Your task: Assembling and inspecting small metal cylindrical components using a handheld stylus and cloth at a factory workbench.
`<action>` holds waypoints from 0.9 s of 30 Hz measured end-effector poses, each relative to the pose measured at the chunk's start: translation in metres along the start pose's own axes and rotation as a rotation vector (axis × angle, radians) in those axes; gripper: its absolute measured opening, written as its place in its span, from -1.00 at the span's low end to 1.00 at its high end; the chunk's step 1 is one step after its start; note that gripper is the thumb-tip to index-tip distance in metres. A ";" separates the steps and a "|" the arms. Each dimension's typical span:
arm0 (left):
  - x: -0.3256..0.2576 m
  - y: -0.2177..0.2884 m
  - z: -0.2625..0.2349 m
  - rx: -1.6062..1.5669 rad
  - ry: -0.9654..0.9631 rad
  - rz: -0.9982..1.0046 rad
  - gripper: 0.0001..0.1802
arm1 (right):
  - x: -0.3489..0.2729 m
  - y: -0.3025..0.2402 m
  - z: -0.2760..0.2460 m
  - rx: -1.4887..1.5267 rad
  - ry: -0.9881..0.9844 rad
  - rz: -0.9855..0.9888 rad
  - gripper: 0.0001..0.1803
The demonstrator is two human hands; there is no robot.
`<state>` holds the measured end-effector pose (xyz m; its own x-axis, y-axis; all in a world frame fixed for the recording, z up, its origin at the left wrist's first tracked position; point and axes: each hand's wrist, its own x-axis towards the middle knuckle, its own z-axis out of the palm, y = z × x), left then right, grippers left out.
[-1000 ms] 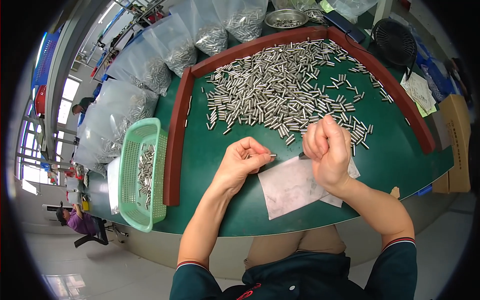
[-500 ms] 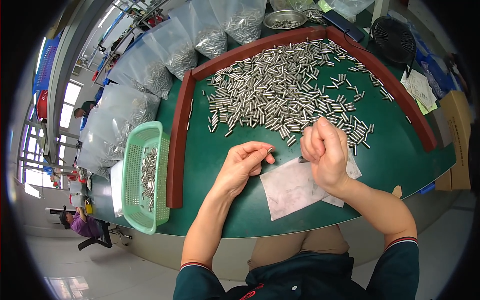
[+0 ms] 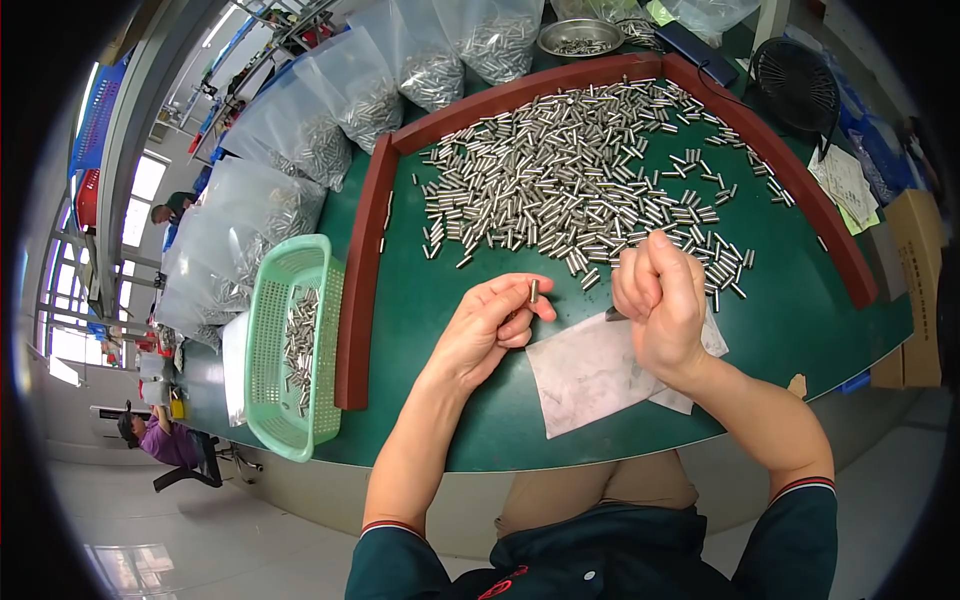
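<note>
Between the thumb and fingertips of my left hand (image 3: pixel 470 335) is a short, shiny metal pin (image 3: pixel 534 291), held nearly upright. My right hand (image 3: pixel 662 310) is curled into a fist just to its right, above a stained white sheet (image 3: pixel 582 378). A small dark tip (image 3: pixel 614 314) sticks out below the right fist; the rest of that thing is hidden by the fingers. Beyond both hands spreads a large heap of similar metal pins (image 3: pixel 540 180) on the green table (image 3: pixel 430 300).
Dark red wooden rails (image 3: pixel 358 290) border the heap. Left of them stands a green plastic basket (image 3: pixel 327 375) with loose pins inside. Clear bags of pins (image 3: pixel 372 105), a metal bowl (image 3: pixel 580 38) and a black fan (image 3: pixel 795 85) line the back. Two people are farther left.
The pin in my left fingers has turned from slanted to nearly upright. My right fist stays closed in about the same place; the whole view has shifted slightly.
</note>
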<state>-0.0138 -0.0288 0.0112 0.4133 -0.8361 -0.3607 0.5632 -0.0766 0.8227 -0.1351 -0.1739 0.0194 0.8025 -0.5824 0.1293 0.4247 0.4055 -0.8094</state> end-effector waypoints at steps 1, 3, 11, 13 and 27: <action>0.000 0.000 0.001 0.007 -0.002 0.007 -0.77 | 0.000 -0.001 -0.001 -0.002 0.013 -0.016 -0.52; 0.001 -0.001 0.003 -0.001 0.004 0.025 -0.76 | 0.002 0.000 -0.002 -0.006 0.027 -0.028 -0.52; 0.015 -0.004 0.030 1.036 0.286 0.387 -0.86 | 0.009 -0.002 -0.003 0.007 0.071 -0.074 -0.53; 0.020 -0.005 0.041 1.248 0.319 0.542 -0.84 | 0.009 -0.002 -0.004 0.017 0.076 -0.085 -0.54; 0.020 -0.009 0.029 1.295 0.273 0.574 -0.88 | 0.010 -0.003 -0.005 0.013 0.081 -0.073 -0.54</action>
<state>-0.0319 -0.0604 0.0092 0.5605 -0.8033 0.2014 -0.6964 -0.3255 0.6397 -0.1307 -0.1846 0.0200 0.7330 -0.6656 0.1405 0.4867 0.3688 -0.7919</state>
